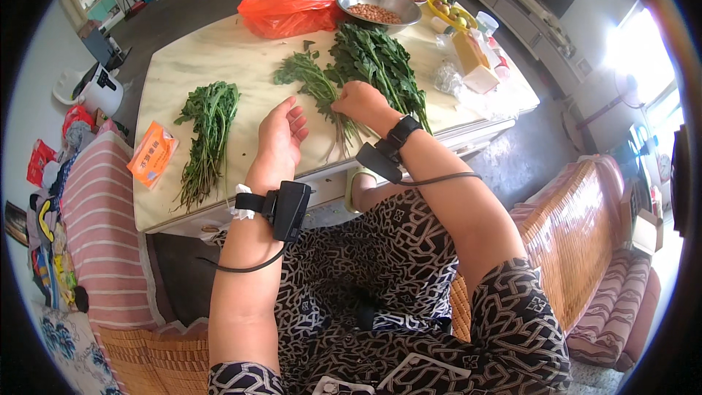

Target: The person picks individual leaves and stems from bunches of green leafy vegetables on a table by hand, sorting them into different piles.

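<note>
Three lots of leafy greens lie on the pale marble-patterned table. A thick dark green bunch [380, 62] is at the far side, and a thinner, paler bunch of leafy greens [311, 77] rests just left of it. My right hand [363, 106] is closed at the stems of the paler bunch, its fingertips partly hidden. Left of it, my left hand [281, 135] hovers near the table's front edge, palm turned inward, fingers loosely bent and nothing in them. Another bunch of greens [208, 135] lies farther left, stems toward me.
An orange packet [153, 153] lies at the table's left edge. Along the back are a red plastic bag [289, 11], a metal bowl [380, 7] of reddish-brown beans or nuts and a yellow basket [451, 11] of fruit. An open carton [475, 62] and crumpled clear plastic [447, 80] sit right.
</note>
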